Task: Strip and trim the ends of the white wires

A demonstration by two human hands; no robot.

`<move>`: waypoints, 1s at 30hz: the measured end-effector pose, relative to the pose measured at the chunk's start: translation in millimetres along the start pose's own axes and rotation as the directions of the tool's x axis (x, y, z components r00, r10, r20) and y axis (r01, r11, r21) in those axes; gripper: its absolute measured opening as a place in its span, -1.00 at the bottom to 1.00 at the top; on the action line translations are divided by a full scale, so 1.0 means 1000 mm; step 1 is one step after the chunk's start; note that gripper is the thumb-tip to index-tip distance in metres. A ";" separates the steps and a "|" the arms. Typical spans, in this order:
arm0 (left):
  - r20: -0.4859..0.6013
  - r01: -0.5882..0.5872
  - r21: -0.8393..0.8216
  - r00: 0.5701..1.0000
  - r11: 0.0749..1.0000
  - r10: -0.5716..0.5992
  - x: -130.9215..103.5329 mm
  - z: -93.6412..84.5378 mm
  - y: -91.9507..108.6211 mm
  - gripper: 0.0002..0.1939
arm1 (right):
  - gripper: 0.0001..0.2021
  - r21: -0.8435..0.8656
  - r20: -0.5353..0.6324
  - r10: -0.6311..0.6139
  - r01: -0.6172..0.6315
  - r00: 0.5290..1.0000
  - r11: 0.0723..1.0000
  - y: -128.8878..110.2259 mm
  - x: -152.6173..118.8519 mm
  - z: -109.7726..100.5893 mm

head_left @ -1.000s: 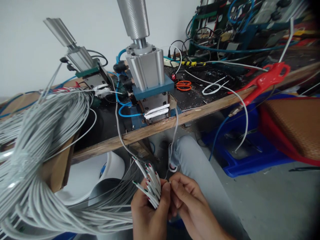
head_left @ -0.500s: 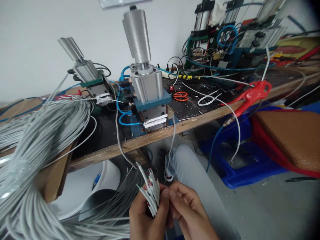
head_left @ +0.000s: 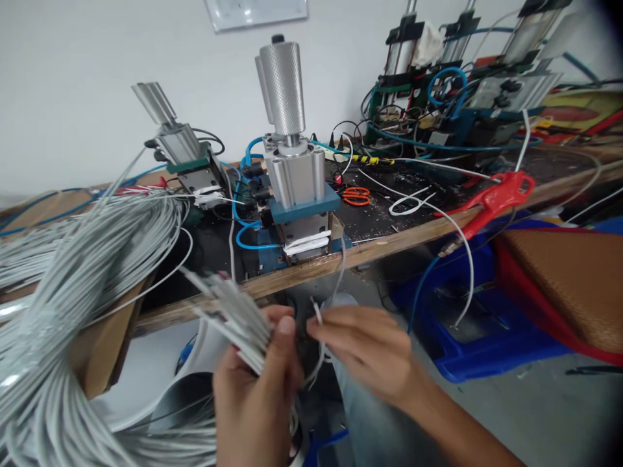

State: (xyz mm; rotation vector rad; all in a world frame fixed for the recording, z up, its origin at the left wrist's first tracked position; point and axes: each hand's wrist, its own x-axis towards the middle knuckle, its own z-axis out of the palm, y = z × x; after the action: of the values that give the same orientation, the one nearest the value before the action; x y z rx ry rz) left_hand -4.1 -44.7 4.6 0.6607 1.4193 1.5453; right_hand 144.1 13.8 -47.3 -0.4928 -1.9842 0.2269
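Note:
My left hand [head_left: 260, 395] is closed around a bunch of white cables [head_left: 243, 318], whose ends point up and left, blurred by motion. Just right of it, my right hand [head_left: 365, 347] pinches a single white cable [head_left: 320, 318] between thumb and fingers, its tip standing above them. This cable curves down toward the left hand. Beyond both hands, at the bench edge, stands a metal pneumatic machine [head_left: 296, 175] with a knurled cylinder and white-wrapped jaws [head_left: 307, 243].
A large coil of grey-white cable [head_left: 63, 311] hangs over the bench's left side, above a white bucket [head_left: 204, 350]. Orange-handled scissors [head_left: 356, 196] and a red air blow gun [head_left: 501, 198] lie on the bench [head_left: 379, 246]. A blue stool [head_left: 438, 337] stands at right.
My hands have moved apart. The left went up and left with the bunch, now tilted left. The right has drawn a single cable away from it. The camera view has shifted slightly.

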 end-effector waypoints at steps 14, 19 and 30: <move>-0.174 -0.237 -0.144 0.962 0.961 0.211 0.005 0.019 0.042 -0.84 | -0.78 0.078 -0.157 0.241 -0.231 0.958 0.970 0.044 0.045 0.032; -0.213 -0.284 -0.143 0.944 0.948 0.250 0.009 0.019 0.035 -0.85 | -0.79 0.075 -0.148 0.248 -0.239 0.957 0.968 0.043 0.050 0.030; -0.251 -0.279 -0.118 0.937 0.953 0.243 0.008 0.020 0.039 -0.62 | -0.76 0.065 -0.117 0.281 -0.275 0.952 0.959 0.043 0.051 0.028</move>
State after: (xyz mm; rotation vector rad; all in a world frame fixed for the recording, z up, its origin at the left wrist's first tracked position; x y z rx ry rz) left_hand -0.3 -25.4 44.4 0.6085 1.4078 1.9756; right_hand 109.7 76.0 -34.1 -0.7388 -1.7787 0.4089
